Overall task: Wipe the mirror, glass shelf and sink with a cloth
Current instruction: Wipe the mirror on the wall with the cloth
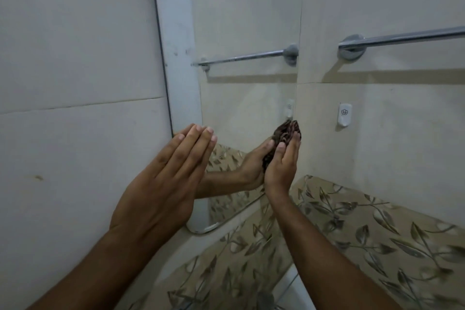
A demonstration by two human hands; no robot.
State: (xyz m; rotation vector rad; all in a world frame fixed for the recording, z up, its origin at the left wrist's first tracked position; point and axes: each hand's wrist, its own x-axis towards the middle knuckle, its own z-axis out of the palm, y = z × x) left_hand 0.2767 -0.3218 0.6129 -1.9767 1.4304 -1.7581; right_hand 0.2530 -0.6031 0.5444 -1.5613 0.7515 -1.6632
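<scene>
A frameless mirror (241, 33) with rounded corners hangs on the pale tiled wall. My right hand (281, 166) presses a dark bunched cloth (288, 131) against the mirror's right edge, low down, with fairly straight fingers; its reflection meets it in the glass. My left hand (163, 184) is held flat with its fingers straight and together, at the mirror's lower left edge, and holds nothing. The edge of a glass shelf (286, 289) shows at the bottom of the view. The sink is out of view.
A chrome towel rail (402, 38) is fixed to the wall right of the mirror, and a small white wall hook (344, 114) sits below it. A band of leaf-pattern tiles (377, 231) runs under the mirror.
</scene>
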